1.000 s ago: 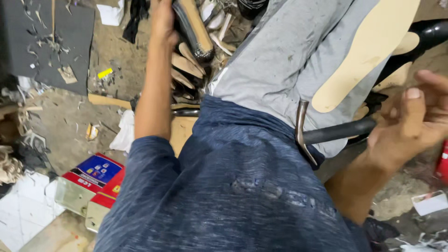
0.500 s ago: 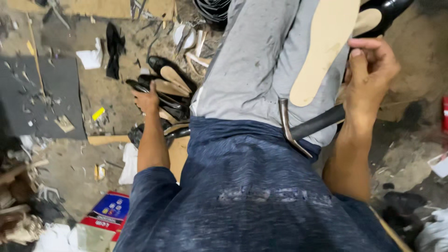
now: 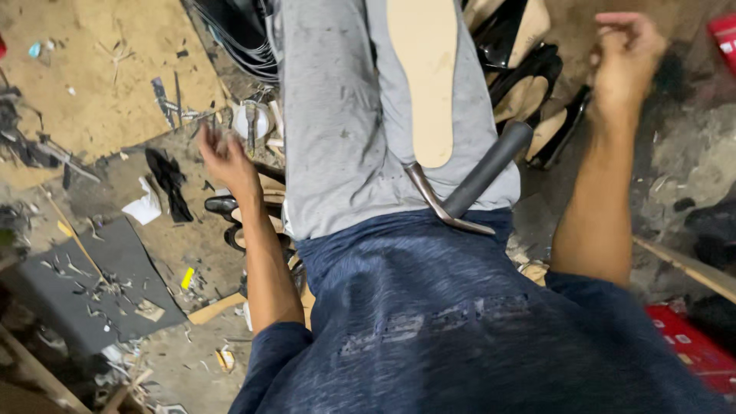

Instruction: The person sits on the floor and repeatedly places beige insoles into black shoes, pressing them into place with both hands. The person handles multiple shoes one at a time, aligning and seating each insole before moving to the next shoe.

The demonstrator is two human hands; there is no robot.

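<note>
The left hand (image 3: 222, 157) is held out over the littered floor, its fingers loosely spread and nothing seen in its grasp, though it is blurred. Just below it a few black shoes with tan linings (image 3: 245, 207) are lined along the left thigh, the nearest things to that hand. Beyond its fingertips a small white round tin (image 3: 251, 121) is seen among scraps, and further out a sheet of tan board (image 3: 100, 77) is spread on the ground. To the outer side of the left forearm a dark grey sheet (image 3: 92, 276) strewn with offcuts is laid, with a small yellow tag (image 3: 188, 277) just beside it and a black rag (image 3: 169, 180) above.

The right hand (image 3: 625, 57) is raised clear of the lap, its fingers curled narrowly inward; whether anything small is pinched cannot be told. Between it and the right thigh more black shoes (image 3: 537, 100) are piled.

A tan insole (image 3: 425, 77) is rested lengthwise on the grey-trousered lap, judged to be kept there within easy reach of both hands. A hammer (image 3: 468, 188) with a grey handle and curved metal head is laid across the lap against the blue shirt, probably parked there for the same reason.

Below the right elbow a red flat box (image 3: 690, 341) is partly seen; a second red package (image 3: 721, 31) is cut by the frame edge beyond the right hand.
</note>
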